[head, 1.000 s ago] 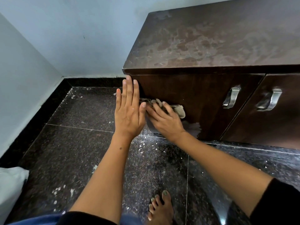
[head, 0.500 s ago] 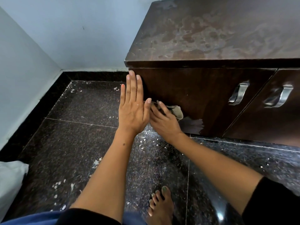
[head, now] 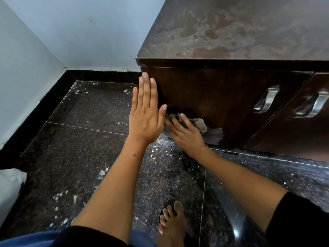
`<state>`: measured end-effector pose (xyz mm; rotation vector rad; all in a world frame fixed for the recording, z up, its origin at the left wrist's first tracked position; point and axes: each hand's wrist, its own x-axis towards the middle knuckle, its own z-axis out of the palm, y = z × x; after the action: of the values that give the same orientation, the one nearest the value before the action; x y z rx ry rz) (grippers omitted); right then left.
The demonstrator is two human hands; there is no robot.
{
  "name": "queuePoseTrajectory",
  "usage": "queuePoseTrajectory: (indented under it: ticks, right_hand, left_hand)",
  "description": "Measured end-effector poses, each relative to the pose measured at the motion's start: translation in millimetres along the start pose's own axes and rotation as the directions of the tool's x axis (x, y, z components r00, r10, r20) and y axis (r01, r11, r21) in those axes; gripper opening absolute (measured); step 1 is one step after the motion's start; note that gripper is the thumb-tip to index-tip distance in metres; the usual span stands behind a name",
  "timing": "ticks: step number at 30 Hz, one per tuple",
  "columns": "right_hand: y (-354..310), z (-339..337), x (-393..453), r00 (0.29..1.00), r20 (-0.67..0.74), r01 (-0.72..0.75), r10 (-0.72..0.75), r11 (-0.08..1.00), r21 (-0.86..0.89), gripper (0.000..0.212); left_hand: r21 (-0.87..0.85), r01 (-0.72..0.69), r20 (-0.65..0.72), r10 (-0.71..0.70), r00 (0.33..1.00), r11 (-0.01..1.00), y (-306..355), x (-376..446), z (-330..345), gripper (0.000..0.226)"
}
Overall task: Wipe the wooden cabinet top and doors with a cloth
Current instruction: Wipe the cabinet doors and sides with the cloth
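Both forearms reach up from the bottom of the frame toward the lower left corner of the wooden cabinet (head: pixel 222 97). The left hand (head: pixel 145 120) is held flat and upright at the centre of the frame, its fingers (head: pixel 146 90) straight and together, pointing up along the cabinet's left front edge, thumb spread toward the right; whether the palm touches the wood cannot be told. The right hand (head: pixel 185 134) lies just right of it and lower, fingers spread and pressing a crumpled beige cloth (head: pixel 199 123) against the bottom of the left door, holding it there. A pale, worn patch (head: pixel 214 135) shows on the door just right of the cloth. The cabinet top (head: pixel 240 27) fills the upper right of the frame, dark brown with blotchy dull marks. Two metal handles (head: pixel 267 99) sit at the right edge, one on each door. The floor (head: pixel 89 139) is dark speckled stone tile scattered with white flecks, meeting pale blue walls (head: pixel 53 32) in the upper left. A bare foot (head: pixel 171 221) stands at bottom centre, and something white (head: pixel 8 189) lies at the lower left edge.
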<state>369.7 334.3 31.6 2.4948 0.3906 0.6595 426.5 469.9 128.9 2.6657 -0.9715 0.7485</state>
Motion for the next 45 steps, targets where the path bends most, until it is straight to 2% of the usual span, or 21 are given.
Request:
queuePoseTrajectory:
  ticks: [2,6,9,11,13,15,17,19,22,23,25,27,29,31,33,37,39,41,45]
  right_hand:
    - [-10,-1,12,1.000,-0.010,0.019,-0.019,1.000,-0.013,0.046]
    - [-28,9,8,0.946,0.245,0.227,-0.211,0.973,-0.041,0.054]
    - [-24,18,-13,0.914,0.341,0.249,-0.219,0.967,-0.045,0.055]
    - [-11,18,-26,0.960,0.254,0.142,-0.120,0.987,-0.072,0.052]
    - [-3,16,-29,0.998,0.061,-0.023,0.025,0.999,-0.032,0.045]
    - [0,9,-16,0.990,-0.076,-0.115,0.118,0.992,0.052,0.044]
    - [-1,2,3,0.983,-0.125,-0.123,0.134,0.988,0.093,0.041]
    - [-7,-2,14,0.995,-0.071,-0.060,0.063,0.997,0.051,0.040]
    - [-17,1,4,0.977,0.179,0.120,-0.115,0.993,-0.020,0.049]
    - [-15,2,-5,0.968,0.226,0.125,-0.113,0.991,-0.041,0.050]
    - [-6,2,-26,0.978,0.207,0.037,-0.022,0.997,-0.069,0.048]
    - [5,1,-49,0.983,0.090,-0.158,0.160,0.987,-0.030,0.044]
    - [18,-1,-63,0.903,-0.075,-0.421,0.423,0.906,0.050,0.041]
    - [27,-6,-62,0.804,-0.161,-0.557,0.573,0.819,0.137,0.044]
    - [32,-11,-51,0.779,-0.196,-0.569,0.595,0.803,0.174,0.045]
    - [24,-13,-40,0.908,-0.156,-0.362,0.388,0.916,0.174,0.043]
    - [22,-14,-49,0.924,-0.109,-0.346,0.367,0.922,0.172,0.045]
    - [25,-18,-56,0.882,-0.115,-0.432,0.456,0.883,0.185,0.049]
    - [45,-32,-47,0.733,-0.251,-0.573,0.632,0.773,0.273,0.048]
  left_hand:
    - [0.012,0.006,0.005,-0.006,1.000,1.000,1,-1,2,0.064]
    - [0.044,0.029,-0.015,-0.029,0.999,0.999,4,-1,5,0.064]
    - [0.046,0.030,-0.029,-0.029,0.999,0.998,5,0,8,0.064]
    - [0.026,0.035,-0.042,-0.034,0.999,0.999,7,1,9,0.065]
    - [0.013,0.042,-0.045,-0.041,0.998,0.999,10,2,11,0.066]
    - [0.014,0.053,-0.041,-0.052,0.998,0.999,11,3,12,0.067]
    - [0.009,0.062,-0.039,-0.062,0.997,0.998,12,3,12,0.068]
    - [-0.002,0.076,-0.038,-0.076,0.996,0.997,14,2,11,0.067]
    - [-0.027,0.100,-0.034,-0.101,0.994,0.995,18,2,9,0.067]
    - [-0.028,0.105,-0.036,-0.106,0.994,0.994,19,2,9,0.066]
    - [-0.032,0.108,-0.040,-0.110,0.993,0.994,21,1,9,0.066]
    - [-0.040,0.102,-0.039,-0.104,0.994,0.994,20,1,9,0.066]
    - [-0.038,0.096,-0.040,-0.097,0.994,0.995,19,0,9,0.066]
    - [-0.032,0.091,-0.041,-0.092,0.995,0.995,18,0,9,0.066]
    - [-0.028,0.092,-0.041,-0.093,0.995,0.995,19,1,9,0.066]
    - [-0.040,0.120,-0.035,-0.121,0.992,0.992,23,0,9,0.066]
    - [-0.034,0.121,-0.030,-0.122,0.992,0.992,24,-1,9,0.066]
    - [-0.032,0.121,-0.033,-0.122,0.992,0.992,23,-1,9,0.065]
    - [-0.064,0.121,-0.050,-0.124,0.991,0.991,24,0,9,0.065]
